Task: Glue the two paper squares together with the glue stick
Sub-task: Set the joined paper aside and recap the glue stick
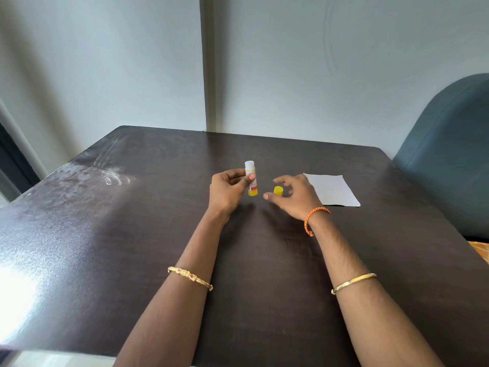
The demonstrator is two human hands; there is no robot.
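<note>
My left hand (229, 190) grips the glue stick (250, 178) upright above the table, thumb across its label. The stick is uncapped, with a white top and a yellow base. Its yellow cap (278, 190) stands on the dark table just to the right. My right hand (293, 196) hovers around the cap with fingers spread and loosely curved, thumb in front of it. White paper (334, 189) lies flat on the table just beyond my right hand; I cannot tell whether it is one sheet or two stacked.
The dark wooden table (132, 234) reaches back to a pale wall. A blue-grey padded chair (449, 154) stands at the table's right side. Glare falls on the table's left front corner.
</note>
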